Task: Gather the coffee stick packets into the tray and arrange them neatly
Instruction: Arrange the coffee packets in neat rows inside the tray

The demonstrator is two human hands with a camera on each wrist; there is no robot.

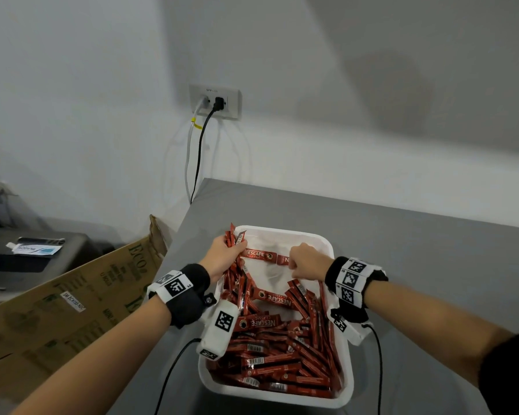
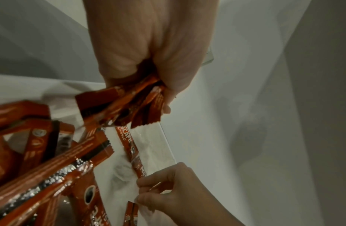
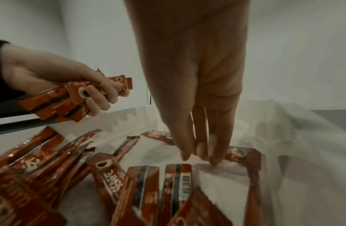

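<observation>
A white tray (image 1: 328, 239) lined with white paper sits on the grey counter (image 1: 417, 235). Its near half holds a loose heap of red coffee stick packets (image 1: 282, 354). My left hand (image 1: 222, 256) is over the tray's far left corner and grips a bunch of packets (image 1: 232, 238), also seen as a fanned bunch (image 2: 119, 107) (image 3: 71, 99). A joined strip of packets (image 1: 258, 254) (image 2: 127, 142) lies across the far end. My right hand (image 1: 307, 262) reaches down with straight fingers (image 3: 202, 151), whose tips touch that strip (image 3: 240, 152).
An open cardboard box (image 1: 72, 295) stands against the counter's left edge. Behind it is a dark unit with a tube (image 1: 36, 250) lying on top. A wall socket (image 1: 215, 101) has two cables hanging down behind the counter. Bare counter lies right of the tray.
</observation>
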